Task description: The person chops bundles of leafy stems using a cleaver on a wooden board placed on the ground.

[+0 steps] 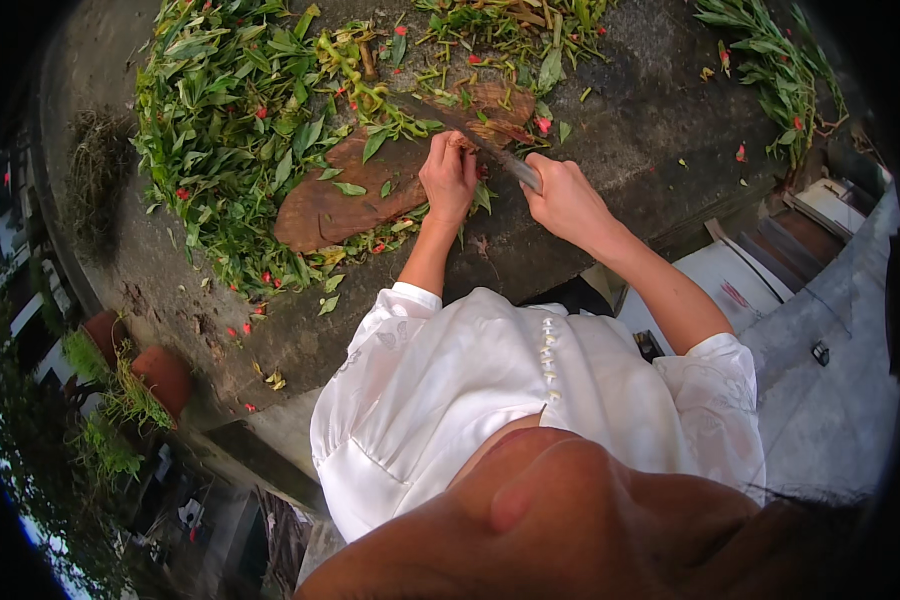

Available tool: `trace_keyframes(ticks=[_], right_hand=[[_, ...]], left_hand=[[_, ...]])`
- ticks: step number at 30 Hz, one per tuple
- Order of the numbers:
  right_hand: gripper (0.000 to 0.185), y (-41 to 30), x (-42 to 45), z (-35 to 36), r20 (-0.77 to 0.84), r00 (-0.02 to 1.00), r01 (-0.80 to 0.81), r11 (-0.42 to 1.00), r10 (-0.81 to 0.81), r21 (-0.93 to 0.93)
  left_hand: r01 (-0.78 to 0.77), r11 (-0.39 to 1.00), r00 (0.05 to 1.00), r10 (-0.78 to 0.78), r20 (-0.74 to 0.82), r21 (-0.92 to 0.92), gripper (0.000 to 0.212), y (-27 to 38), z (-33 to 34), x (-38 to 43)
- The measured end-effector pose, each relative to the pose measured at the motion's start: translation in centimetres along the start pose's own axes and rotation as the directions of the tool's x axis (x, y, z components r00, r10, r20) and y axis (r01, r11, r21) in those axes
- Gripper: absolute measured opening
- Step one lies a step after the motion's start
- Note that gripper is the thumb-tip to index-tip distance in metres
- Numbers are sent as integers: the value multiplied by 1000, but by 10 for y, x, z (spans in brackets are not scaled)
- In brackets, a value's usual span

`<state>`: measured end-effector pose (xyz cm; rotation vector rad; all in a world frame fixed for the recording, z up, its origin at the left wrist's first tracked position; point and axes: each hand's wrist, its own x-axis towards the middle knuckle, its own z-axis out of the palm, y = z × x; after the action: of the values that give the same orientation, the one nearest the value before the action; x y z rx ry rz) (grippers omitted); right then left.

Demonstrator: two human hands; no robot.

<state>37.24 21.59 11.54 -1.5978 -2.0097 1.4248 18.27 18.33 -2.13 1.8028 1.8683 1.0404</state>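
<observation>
My right hand grips the grey handle of a long knife, whose dark blade slants up and to the left over a wooden chopping board. Close beside the blade, my left hand pinches the brownish end of a plant stem; the fingers hide much of it. A thick green knobbly stem with leaves lies beyond the blade, across the board's far edge. Whether it joins the piece in my left hand I cannot tell. A few loose leaves rest on the board.
A large heap of cut green leaves with red petals covers the concrete slab at left. Chopped stems lie at the far side. Uncut leafy stalks sit at right. Terracotta pots stand past the slab's left edge.
</observation>
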Motion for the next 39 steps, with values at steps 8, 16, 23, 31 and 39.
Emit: trace_keyframes(ticks=[8,16,23,31,39], right_hand=[[16,3,0,-2,56,998,-36,999,37,-20],[15,5,5,4,70,995,-62,997,65,-36],[19,-1,7,7,99,989,-95,984,111,-152],[20,-3,11,4,156,976,-126,976,155,-178],[21,2,25,-1,261,937,-191,967,231,-169]], left_hand=[[-45,999,999,45,-17,-13,30,1,-5,-5],[-37,999,999,37,29,-14,35,-4,-10,-2],[-118,976,984,91,-151,-183,41,-1,-24,-10],[-222,946,975,213,-65,-234,32,-23,-23,3],[-336,918,941,320,-110,-209,31,-20,-22,13]])
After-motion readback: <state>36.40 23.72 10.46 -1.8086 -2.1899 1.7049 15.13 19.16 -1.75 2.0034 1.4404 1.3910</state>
